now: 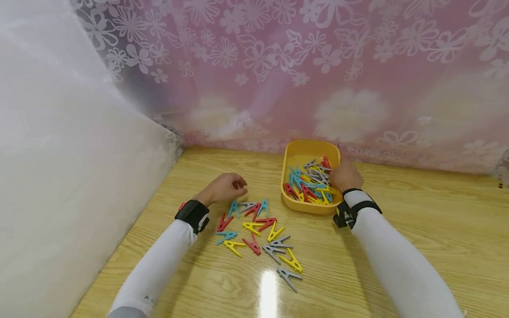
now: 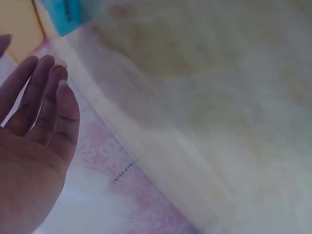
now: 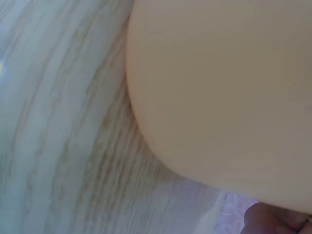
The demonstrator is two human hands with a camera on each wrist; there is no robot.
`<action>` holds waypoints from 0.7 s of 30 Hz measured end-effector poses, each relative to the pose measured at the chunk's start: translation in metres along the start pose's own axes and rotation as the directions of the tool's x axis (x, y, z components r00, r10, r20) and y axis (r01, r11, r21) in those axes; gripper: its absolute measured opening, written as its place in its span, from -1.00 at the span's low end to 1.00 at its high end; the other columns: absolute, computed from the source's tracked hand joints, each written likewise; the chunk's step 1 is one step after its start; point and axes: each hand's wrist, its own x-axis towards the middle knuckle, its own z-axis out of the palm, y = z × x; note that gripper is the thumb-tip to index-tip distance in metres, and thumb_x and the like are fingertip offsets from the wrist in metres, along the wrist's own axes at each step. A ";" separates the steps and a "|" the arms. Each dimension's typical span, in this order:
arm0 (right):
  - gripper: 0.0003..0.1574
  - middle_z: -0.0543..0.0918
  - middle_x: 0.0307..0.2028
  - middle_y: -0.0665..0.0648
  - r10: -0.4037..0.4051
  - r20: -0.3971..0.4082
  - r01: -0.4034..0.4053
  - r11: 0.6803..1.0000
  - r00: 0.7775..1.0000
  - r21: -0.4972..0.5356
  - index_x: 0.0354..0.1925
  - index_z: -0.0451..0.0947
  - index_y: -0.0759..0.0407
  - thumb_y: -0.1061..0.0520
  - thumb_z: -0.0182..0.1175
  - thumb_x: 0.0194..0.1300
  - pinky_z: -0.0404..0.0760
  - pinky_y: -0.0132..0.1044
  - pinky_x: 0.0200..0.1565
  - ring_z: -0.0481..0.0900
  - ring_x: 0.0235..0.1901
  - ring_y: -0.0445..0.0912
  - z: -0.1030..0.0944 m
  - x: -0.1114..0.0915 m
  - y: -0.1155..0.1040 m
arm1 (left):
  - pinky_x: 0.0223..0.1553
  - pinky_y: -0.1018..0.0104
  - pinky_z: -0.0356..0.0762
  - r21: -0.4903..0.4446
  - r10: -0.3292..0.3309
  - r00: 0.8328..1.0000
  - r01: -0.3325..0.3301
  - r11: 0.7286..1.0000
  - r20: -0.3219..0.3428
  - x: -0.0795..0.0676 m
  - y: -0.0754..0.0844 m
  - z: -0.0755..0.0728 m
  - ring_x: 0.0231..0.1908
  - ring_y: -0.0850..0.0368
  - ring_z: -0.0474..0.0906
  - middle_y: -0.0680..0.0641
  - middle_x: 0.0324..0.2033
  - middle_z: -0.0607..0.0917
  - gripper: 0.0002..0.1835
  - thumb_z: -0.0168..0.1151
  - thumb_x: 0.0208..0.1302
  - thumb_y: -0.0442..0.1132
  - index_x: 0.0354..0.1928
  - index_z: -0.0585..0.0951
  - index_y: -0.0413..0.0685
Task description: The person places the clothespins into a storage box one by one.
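Observation:
My left hand [image 1: 226,189] hovers over the table just behind a loose group of clothes pegs, its fingers relaxed and bent with nothing between them. In the left wrist view the palm and fingers [image 2: 46,102] are bare, and part of a blue clothes peg [image 2: 66,17] shows above them. My right hand [image 1: 347,176] is at the right rim of a yellow plastic tub [image 1: 291,154] that holds many pegs. Its fingertips are hidden. The right wrist view shows mostly the tub's outer wall [image 3: 219,97], with part of the hand [image 3: 268,219] at the lower corner.
Red clothes peg [image 1: 252,244], yellow peg [image 1: 292,261], grey peg [image 1: 289,277] and blue peg [image 1: 226,237] are among several scattered on the wooden table [image 1: 417,229]. A pink flowered curtain [image 1: 258,88] hangs behind; a white sheet [image 1: 79,132] stands at left.

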 end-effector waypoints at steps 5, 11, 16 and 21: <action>-0.45 0.53 -0.13 0.41 0.005 0.006 -0.005 1.000 1.000 -0.012 0.15 0.30 0.47 0.20 0.12 0.27 0.56 0.12 -0.17 0.54 -0.22 0.23 0.000 0.001 0.000 | -0.10 0.19 0.47 -0.013 0.009 0.998 -0.009 1.000 0.055 -0.011 -0.005 0.004 -0.18 0.08 0.53 -0.03 -0.18 0.61 -0.57 0.31 0.21 -0.02 0.02 0.59 -0.14; -0.47 0.52 -0.13 0.40 0.012 0.007 -0.012 1.000 1.000 -0.011 0.13 0.30 0.45 0.18 0.12 0.28 0.56 0.12 -0.16 0.54 -0.21 0.22 0.000 0.002 0.000 | -0.08 0.20 0.47 0.069 0.055 0.996 -0.060 0.996 0.071 -0.021 -0.006 0.010 -0.16 0.10 0.53 0.00 -0.18 0.60 -0.55 0.38 0.11 0.01 -0.05 0.59 -0.13; -0.48 0.52 -0.12 0.39 0.009 -0.004 -0.009 1.000 1.000 -0.009 0.11 0.31 0.44 0.20 0.13 0.26 0.56 0.11 -0.17 0.53 -0.21 0.22 0.000 0.003 0.000 | -0.13 0.22 0.44 0.135 0.080 0.995 -0.087 0.987 0.061 -0.024 -0.005 0.014 -0.21 0.12 0.46 0.03 -0.24 0.56 -0.60 0.40 0.07 0.01 -0.13 0.60 -0.07; -0.46 0.52 -0.10 0.40 0.014 -0.006 -0.014 1.000 1.000 -0.010 0.14 0.29 0.43 0.20 0.13 0.26 0.55 0.13 -0.15 0.53 -0.19 0.23 0.001 0.002 0.001 | -0.17 0.21 0.40 0.177 0.063 0.997 -0.072 0.982 0.055 -0.027 -0.002 0.017 -0.22 0.12 0.39 0.06 -0.27 0.52 -0.67 0.42 0.06 0.01 -0.21 0.62 0.00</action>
